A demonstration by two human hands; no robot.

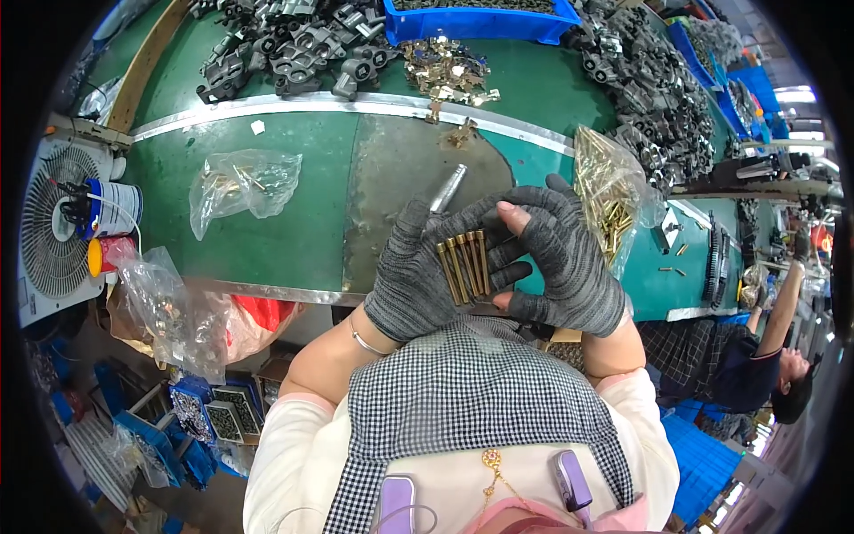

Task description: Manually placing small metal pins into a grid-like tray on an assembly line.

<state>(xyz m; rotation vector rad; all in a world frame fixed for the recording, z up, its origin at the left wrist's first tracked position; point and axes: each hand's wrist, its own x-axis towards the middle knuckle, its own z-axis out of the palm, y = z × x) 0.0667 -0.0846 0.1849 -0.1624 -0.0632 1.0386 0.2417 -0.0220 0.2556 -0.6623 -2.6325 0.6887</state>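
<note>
Several brass-coloured bolts (463, 267) with cylindrical heads lie side by side in a row across the palm of my left hand (414, 276), heads toward the far side. That hand wears a grey knitted glove and is turned palm up, cradling them. My right hand (574, 258), in a matching glove with bare fingertips, curves around the right side of the row. Its fingers are apart, and I see nothing gripped in them; some overlap the left hand's fingers. Just beyond the left hand, a silver metal rod (448, 188) lies on a grey mat (391, 178).
A plastic bag of brass bolts (614, 200) stands right of my hands. Left lies a clear bag (245, 187) with small parts. Dark metal castings (302, 53), gold-coloured clips (445, 71) and a blue bin (480, 22) line the far side. A fan (62, 222) stands left; a co-worker (738, 356) is at right.
</note>
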